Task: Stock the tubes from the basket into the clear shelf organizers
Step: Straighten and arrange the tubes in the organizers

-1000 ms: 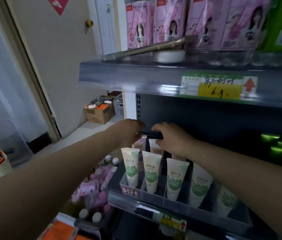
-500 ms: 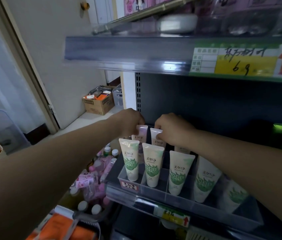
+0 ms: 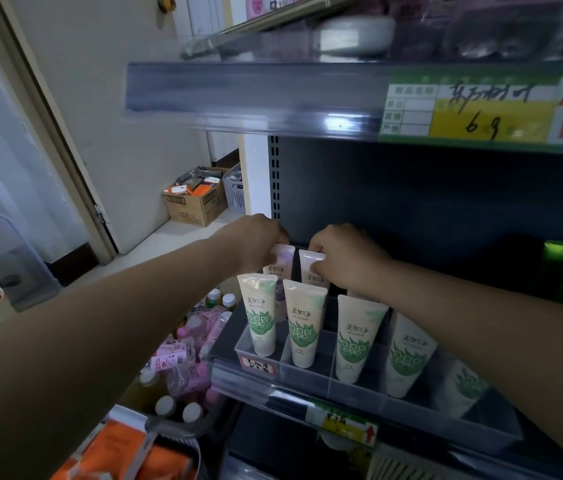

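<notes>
Left hand (image 3: 259, 244) is pinching the crimped top of a lilac tube (image 3: 283, 259); right hand (image 3: 346, 258) is curling its fingers round the top of a pale tube (image 3: 306, 263). Both tubes are standing upright, long axis vertical, crimped ends up, just behind the green-leaf tubes (image 3: 261, 313) standing in the clear organizer (image 3: 311, 381).

Hands drop onto the back tubes

A second ago both hands held a dark bar up above the tubes; that bar is gone from sight now. The left hand (image 3: 256, 244) has come down and grips the top of the pink tube (image 3: 282, 259) in the back row. The right hand (image 3: 346, 258) grips the top of the white tube (image 3: 309, 262) just beside it.
</notes>
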The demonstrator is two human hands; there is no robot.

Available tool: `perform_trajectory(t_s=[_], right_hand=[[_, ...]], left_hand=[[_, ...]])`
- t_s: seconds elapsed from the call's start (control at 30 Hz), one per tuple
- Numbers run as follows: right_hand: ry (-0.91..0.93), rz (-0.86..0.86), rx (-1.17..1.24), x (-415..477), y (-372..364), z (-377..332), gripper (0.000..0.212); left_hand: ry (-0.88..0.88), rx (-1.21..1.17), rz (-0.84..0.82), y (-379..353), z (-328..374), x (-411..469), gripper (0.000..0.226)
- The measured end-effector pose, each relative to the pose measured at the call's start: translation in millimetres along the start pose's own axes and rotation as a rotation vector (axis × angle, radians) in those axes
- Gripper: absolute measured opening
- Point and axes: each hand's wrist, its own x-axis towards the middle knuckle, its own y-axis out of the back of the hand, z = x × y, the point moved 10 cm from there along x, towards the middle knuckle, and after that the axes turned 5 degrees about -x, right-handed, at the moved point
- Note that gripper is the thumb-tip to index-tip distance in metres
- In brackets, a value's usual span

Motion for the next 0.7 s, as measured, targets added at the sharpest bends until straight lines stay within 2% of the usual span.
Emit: perform_trajectory(t_s=[0.07, 0.27, 0.4, 0.53, 0.63, 0.7], right_hand=[[0.017, -0.021, 0.011, -0.7, -2.0, -1.8, 0.008], [0.067, 0.024, 0.042, -11.8, 20.6, -8.0, 0.034], [0.106, 0.123, 0.128, -30.7, 44.5, -15.5, 0.028], [0.129, -0.010, 0.189, -49.5, 30.1, -30.2, 0.024], [0.161, -0.137, 0.124, -60.3, 10.9, -41.6, 0.021], [0.150, -0.154, 0.062, -63.3, 3.9, -43.0, 0.019]], left_hand=[[0.000, 0.016, -0.011, -0.8, 0.5, -0.6, 0.035], [0.003, -0.013, 0.009, 13.9, 1.2, -10.8, 0.048], [-0.040, -0.019, 0.128, 38.2, 9.4, -32.9, 0.045], [-0.087, -0.062, 0.146, 40.0, 17.1, -56.7, 0.035], [-0.045, -0.132, 0.054, 20.9, 8.1, -65.2, 0.035], [-0.011, -0.143, -0.026, 6.0, 2.2, -68.0, 0.038]])
